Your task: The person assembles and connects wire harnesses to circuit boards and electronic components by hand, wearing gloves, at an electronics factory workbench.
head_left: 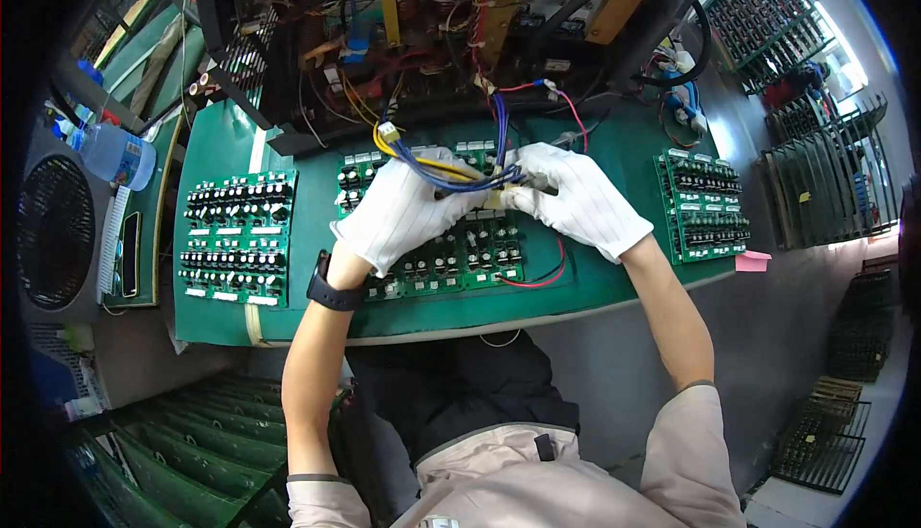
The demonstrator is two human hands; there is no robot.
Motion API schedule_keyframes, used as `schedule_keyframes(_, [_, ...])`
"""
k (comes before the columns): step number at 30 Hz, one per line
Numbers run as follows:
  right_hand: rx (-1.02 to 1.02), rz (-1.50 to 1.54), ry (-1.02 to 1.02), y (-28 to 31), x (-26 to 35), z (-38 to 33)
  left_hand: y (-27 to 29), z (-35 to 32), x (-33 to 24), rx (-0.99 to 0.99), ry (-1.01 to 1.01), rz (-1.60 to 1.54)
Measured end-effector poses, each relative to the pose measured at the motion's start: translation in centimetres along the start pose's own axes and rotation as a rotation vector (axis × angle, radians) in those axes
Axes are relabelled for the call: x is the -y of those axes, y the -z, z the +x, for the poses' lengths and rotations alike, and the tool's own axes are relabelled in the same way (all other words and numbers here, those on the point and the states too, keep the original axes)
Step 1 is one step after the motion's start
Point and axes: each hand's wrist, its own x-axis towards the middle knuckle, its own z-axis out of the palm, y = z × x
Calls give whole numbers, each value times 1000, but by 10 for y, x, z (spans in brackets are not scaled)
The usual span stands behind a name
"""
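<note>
white-gloved left hand (pixel 408 210) and right hand (pixel 576 197) (close together) pinch blue wires (pixel 480 178) over the middle circuit board (pixel 460 259).

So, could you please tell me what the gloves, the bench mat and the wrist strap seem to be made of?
The gloves, seen on the left hand and right hand, look like thin white woven fabric with fine stripes. The bench mat appears to be matte green rubber or vinyl. The wrist strap looks like smooth black rubber or plastic.
</note>
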Motion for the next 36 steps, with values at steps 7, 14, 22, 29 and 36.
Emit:
schedule_keyframes(7, [25, -185, 176, -6, 0, -9, -4, -9, 3, 38, -198, 162])
schedule_keyframes(14, [-62, -23, 225, -6, 1, -21, -7, -11, -1, 2, -262, -21])
schedule_keyframes(22, [-44, -200, 134, -18, -8, -10, -4, -3, 14, 3, -199, 236])
schedule_keyframes(29, [28, -440, 187, -18, -20, -7, 3, 5, 17, 78, -157, 340])
schedule_keyframes(36, [160, -425, 113, -10, -9, 0, -7, -1, 17, -112, -198, 425])
